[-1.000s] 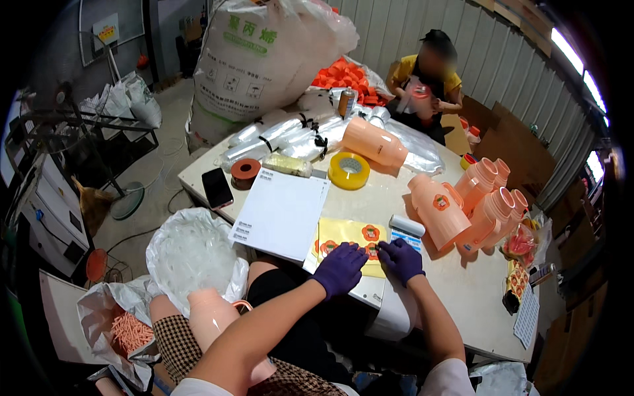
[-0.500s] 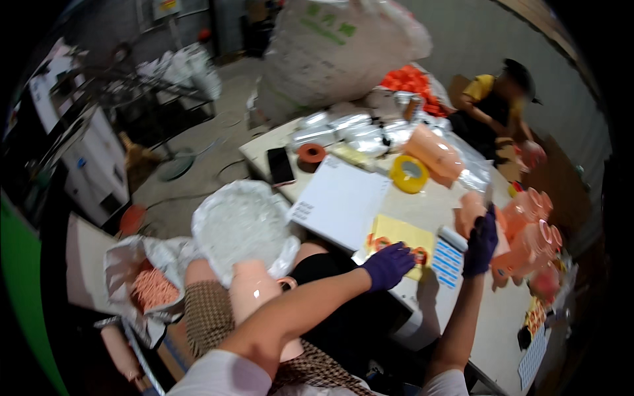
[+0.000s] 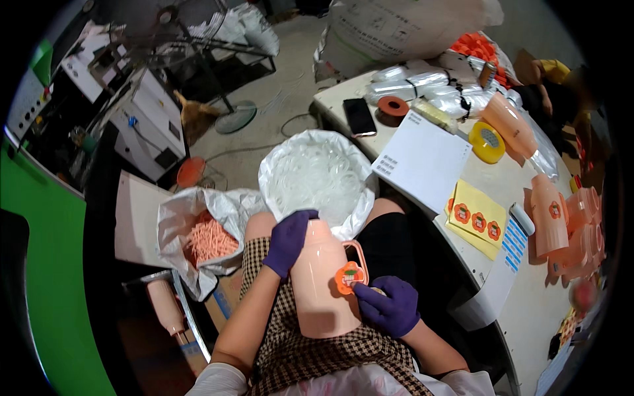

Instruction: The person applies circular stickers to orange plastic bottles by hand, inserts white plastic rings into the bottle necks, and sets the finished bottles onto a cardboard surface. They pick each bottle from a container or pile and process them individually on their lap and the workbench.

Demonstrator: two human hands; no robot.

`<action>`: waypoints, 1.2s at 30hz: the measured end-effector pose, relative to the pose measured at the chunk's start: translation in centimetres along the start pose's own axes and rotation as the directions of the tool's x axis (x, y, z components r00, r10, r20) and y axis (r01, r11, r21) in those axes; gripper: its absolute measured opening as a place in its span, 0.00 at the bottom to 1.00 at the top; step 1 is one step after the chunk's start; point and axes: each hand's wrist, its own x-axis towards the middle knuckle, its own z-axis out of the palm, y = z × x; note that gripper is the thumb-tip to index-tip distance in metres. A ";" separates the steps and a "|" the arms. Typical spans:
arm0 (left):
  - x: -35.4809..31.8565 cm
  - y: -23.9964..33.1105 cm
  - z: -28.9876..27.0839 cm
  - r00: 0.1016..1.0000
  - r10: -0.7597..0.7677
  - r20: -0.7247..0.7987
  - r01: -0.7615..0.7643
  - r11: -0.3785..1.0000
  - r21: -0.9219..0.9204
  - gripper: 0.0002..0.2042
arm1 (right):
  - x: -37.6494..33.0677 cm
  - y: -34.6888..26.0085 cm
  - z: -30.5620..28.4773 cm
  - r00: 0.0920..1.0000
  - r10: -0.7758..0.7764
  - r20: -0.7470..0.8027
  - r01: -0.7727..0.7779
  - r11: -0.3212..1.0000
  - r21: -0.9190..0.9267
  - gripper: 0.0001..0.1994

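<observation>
Right fingers, purple-gloved, pinched on round orange sticker, pressed flat to side of pink jug. Right hand low on jug's flank, just below handle; thumb hidden behind sticker edge. Left hand, also gloved, wrapped over jug's shoulder near neck, fingers closed on it. Jug upright, resting on lap over checked cloth; base hidden in folds of cloth.

Just beyond jug, open white bag of clear plastic, contents hard to make out. To left, second bag holding thin pink sticks. Another pink piece lower left, partly cut off by dark edge, kind unclear.

Worktop to right: yellow sheet with three more orange stickers, white paper, black phone, yellow tape roll, red-brown tape roll. Row of pink jugs lying along far side, blurred toward rim. Wrapped clear bundles behind, in front of large white sack. Second person at top right, mostly cut off by frame edge; hands not readable.
</observation>
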 end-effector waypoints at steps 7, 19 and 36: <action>-0.5 -0.9 -0.6 0.991 0.134 0.011 -0.132 0.983 -0.129 0.13 | 0.6 -2.5 2.3 0.970 -0.165 0.178 0.209 0.941 -0.266 0.26; -5.0 2.3 -2.5 0.951 0.301 0.072 -0.309 0.921 0.239 0.33 | 2.7 -2.1 1.9 0.918 -0.126 0.376 0.226 0.945 -0.235 0.26; -3.5 0.2 -2.9 0.941 0.076 0.330 -0.085 0.996 0.015 0.58 | -7.5 2.5 -3.8 0.560 0.212 0.801 -0.666 0.691 0.282 0.42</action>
